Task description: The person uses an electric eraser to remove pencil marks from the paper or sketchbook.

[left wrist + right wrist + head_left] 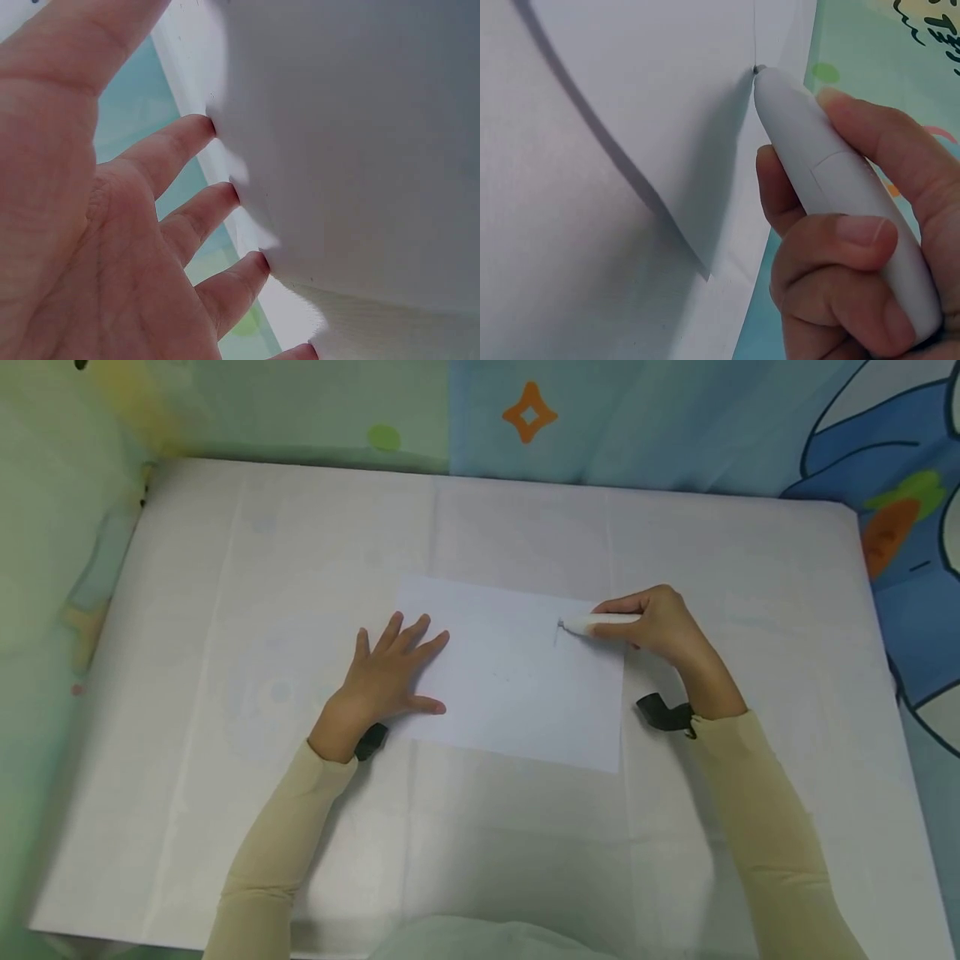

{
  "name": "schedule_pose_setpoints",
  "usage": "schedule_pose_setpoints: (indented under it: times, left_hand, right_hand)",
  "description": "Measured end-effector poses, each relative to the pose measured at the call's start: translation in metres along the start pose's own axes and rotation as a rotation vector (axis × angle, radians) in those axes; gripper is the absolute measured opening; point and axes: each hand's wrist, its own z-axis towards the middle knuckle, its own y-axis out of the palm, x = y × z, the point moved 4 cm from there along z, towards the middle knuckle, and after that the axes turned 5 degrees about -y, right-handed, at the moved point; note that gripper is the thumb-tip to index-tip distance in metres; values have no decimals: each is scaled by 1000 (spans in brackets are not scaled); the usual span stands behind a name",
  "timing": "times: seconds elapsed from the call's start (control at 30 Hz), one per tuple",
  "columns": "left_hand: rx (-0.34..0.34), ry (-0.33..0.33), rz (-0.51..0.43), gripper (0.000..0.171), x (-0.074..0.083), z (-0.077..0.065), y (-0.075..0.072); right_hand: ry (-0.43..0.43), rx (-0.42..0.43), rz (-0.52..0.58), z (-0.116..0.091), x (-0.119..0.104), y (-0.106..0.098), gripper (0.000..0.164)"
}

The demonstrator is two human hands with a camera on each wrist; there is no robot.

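- So the right grip (pixel 662 620) is grasping a pen (pixel 581 624), fingers and thumb curled round its fat white body.
- The pen sticks out to the left of that grip, lying at a slant, and its dark tip is touching the paper (pixel 517 710).
- Right at the tip there's a thin line (pixel 754 34), pretty faint in the head view.
- The paper spreads out left of the right grip, one edge running just beneath it. Around the middle of the sheet you get a few tiny faint marks.
- A black cam (pixel 663 712) sits at the wrist just behind the right grip, next to the cuff of a beige sleeve (pixel 772 827).
- Across the sheet, well apart from the right grip, is the left grip (pixel 384 681). It's released, holding nothing: fingers spread wide, some tips resting on the paper near its left edge, the pinky off it.
- Under both grips is the bench, white with long creases (pixel 300 568).
- Past the bench, far beyond the grips, hangs a green and blue backdrop (pixel 645 427) with an orange star (pixel 529 395) and a carrot (pixel 890 531), lol.
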Motion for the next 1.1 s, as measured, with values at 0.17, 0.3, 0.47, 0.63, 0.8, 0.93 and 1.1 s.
schedule_pose_setpoints:
  times: [0.17,0.3,0.47,0.63,0.8,0.93,1.1]
  left_hand:
    - [-4,2,-16,93,0,0,-1]
    - [-4,3,-13,93,0,1,-1]
    - [0,4,-6,93,0,0,-1]
    - [-6,4,0,94,0,1,0]
    - [-3,1,2,94,-1,2,1]
    - [-3,4,0,94,0,1,0]
    - [-2,4,1,94,0,1,1]
  right_hand:
    - [-13,13,-2,2,0,0,45]
    - [-6,3,-2,2,0,1,46]
    - [-13,17,-4,3,0,-1,46]
    - [-14,9,-7,2,0,1,47]
    - [-11,-3,0,2,0,2,49]
    - [-6,-1,10,1,0,1,49]
    - [-2,-3,9,2,1,1,50]
